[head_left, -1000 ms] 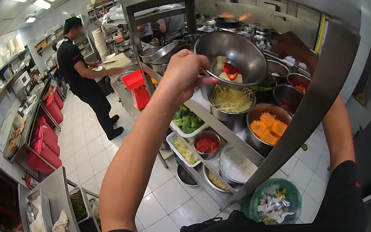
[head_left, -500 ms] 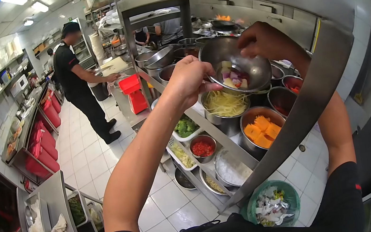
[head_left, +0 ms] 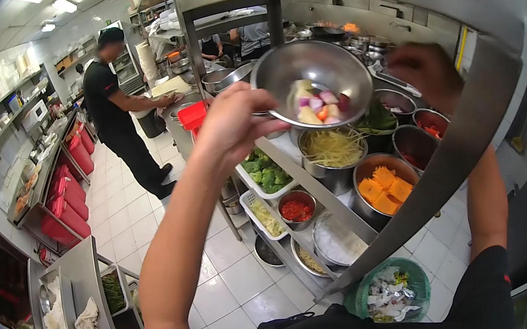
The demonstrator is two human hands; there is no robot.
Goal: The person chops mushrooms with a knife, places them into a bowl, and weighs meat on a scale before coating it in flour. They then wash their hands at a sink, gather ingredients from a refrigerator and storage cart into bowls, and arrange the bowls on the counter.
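My left hand [head_left: 240,119] is closed on the near left rim of a steel mixing bowl [head_left: 333,62], which tilts toward me above the counter. Chunks of cut vegetables [head_left: 322,102], pale, purple and orange, lie in the bottom of it. My right hand [head_left: 429,75] is to the right of the bowl, apart from it, over several containers; motion blurs its fingers. Below the bowl stands a steel pot of yellow shreds [head_left: 333,147]. Nearer me, another pot holds orange slices [head_left: 384,188]. Dark green leaves [head_left: 378,117] show in a container behind the yellow shreds.
A slanting steel shelf post [head_left: 443,158] crosses in front of my right arm. Broccoli [head_left: 269,170] and chopped red pieces [head_left: 297,210] sit on the left side. A green-lined bin [head_left: 391,292] is on the floor. One co-worker [head_left: 111,112] stands at left; flame [head_left: 352,27] rises behind.
My right hand has come out of the bowl and moved right. The bowl, held in my left hand, has shifted left and shows more of its inside. The view has shifted slightly.
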